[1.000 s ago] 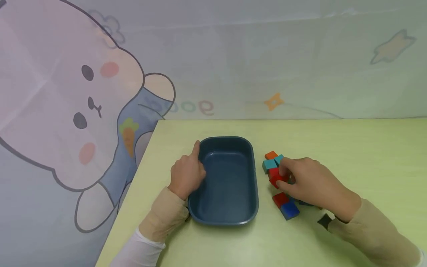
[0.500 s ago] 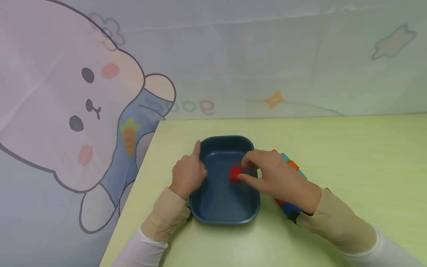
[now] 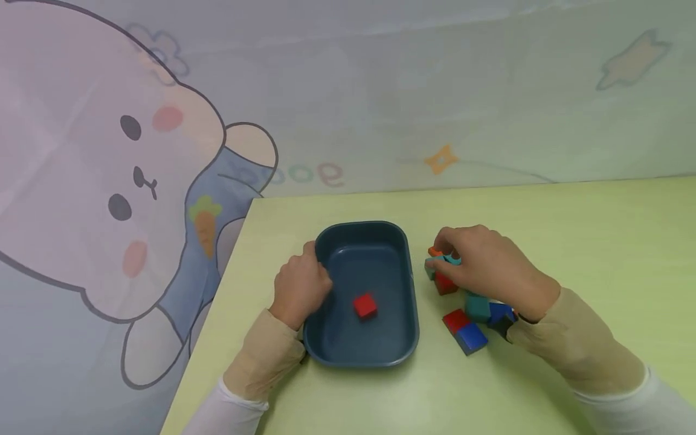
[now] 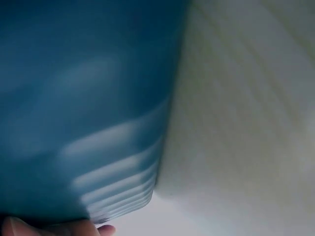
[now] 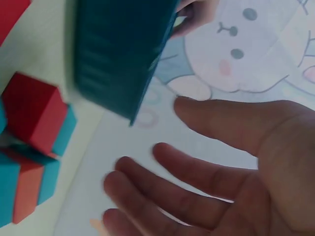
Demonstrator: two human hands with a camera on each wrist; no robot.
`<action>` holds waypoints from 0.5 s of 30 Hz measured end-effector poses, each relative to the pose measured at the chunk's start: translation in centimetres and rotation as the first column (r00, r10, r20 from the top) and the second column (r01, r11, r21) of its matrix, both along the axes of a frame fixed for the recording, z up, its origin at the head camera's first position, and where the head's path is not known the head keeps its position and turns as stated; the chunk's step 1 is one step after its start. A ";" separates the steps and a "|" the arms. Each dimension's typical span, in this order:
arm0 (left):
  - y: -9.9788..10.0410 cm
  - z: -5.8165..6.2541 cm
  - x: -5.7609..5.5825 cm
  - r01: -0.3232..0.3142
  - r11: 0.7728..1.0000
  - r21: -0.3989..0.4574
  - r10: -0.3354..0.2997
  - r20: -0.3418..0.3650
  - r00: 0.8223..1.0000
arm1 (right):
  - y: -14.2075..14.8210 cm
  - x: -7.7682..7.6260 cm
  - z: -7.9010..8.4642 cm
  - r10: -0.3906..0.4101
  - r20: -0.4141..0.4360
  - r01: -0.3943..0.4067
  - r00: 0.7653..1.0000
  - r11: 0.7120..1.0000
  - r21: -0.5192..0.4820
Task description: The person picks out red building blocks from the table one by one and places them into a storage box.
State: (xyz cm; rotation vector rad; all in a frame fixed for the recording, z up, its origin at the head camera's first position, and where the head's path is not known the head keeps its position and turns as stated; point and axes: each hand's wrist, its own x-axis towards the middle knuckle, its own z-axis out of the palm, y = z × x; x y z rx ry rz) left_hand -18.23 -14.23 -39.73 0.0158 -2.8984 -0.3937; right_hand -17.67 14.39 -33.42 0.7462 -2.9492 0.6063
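Observation:
A dark blue tray (image 3: 361, 225) lies on the pale green table, with one red cube (image 3: 364, 305) inside it. My left hand (image 3: 311, 272) grips the tray's left rim, its fingertips against the tray wall (image 4: 83, 98). My right hand (image 3: 451, 266) hovers over the pile of blocks right of the tray, fingers spread and holding nothing (image 5: 147, 147). Its fingertips are at a teal block (image 3: 438, 262) beside an orange block (image 3: 434, 251). A red block (image 3: 446, 284) sits under the thumb. In the right wrist view a red block (image 5: 34, 110) lies just below the fingers.
More blocks lie nearer me: teal (image 3: 477, 307), red (image 3: 455, 320) and blue (image 3: 472, 338). The table's left edge (image 3: 217, 302) runs close to the tray. A cloth with a cartoon rabbit (image 3: 109, 181) hangs behind and to the left.
My right hand carried a red cube from the pile over the tray, let it go there, and returned to the pile. My left index finger has curled in at the rim.

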 end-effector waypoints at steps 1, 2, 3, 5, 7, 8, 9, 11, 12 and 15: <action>-0.1 -0.1 0.1 -0.006 1.000 0.009 0.006 0.004 1.000 | 0.1 -0.1 -0.2 -0.001 0.029 0.000 1.000 1.000 0.020; -0.1 -0.1 0.2 -0.009 1.000 0.017 0.009 0.009 1.000 | 0.2 -0.2 -0.4 -0.004 0.053 0.002 0.999 0.999 0.038; -0.1 -0.2 0.2 -0.009 1.000 0.027 0.008 0.011 1.000 | 0.2 -0.3 -0.6 -0.005 0.074 0.001 0.997 0.999 0.053; -0.2 -0.2 0.2 -0.004 0.999 0.040 0.003 0.017 1.000 | 0.3 -0.6 -1.1 -0.004 0.108 -0.004 0.994 0.997 0.072; -0.2 -0.2 0.2 0.000 0.999 0.047 -0.001 0.018 1.000 | 0.3 -0.9 -1.5 0.000 0.124 -0.009 0.992 0.997 0.076; -0.2 -0.2 0.1 0.002 0.999 0.051 -0.003 0.019 1.000 | 0.2 -1.0 -1.7 0.003 0.125 -0.012 0.992 0.997 0.077; -0.2 -0.2 0.1 0.002 0.999 0.053 -0.003 0.021 1.000 | 0.2 -1.0 -1.8 0.003 0.130 -0.013 0.992 0.997 0.075; -0.2 -0.1 0.1 -0.003 0.999 0.054 0.001 0.026 1.000 | 0.1 -1.2 -2.2 0.005 0.116 -0.016 0.993 0.996 0.089; -0.2 -0.1 0.0 -0.006 0.999 0.053 0.004 0.029 1.000 | 0.0 -1.2 -2.4 0.005 0.105 -0.016 0.994 0.995 0.099; -0.3 0.0 0.0 -0.012 0.998 0.054 0.010 0.036 0.999 | -0.2 -1.2 -2.8 -0.001 0.065 -0.007 0.998 0.992 0.130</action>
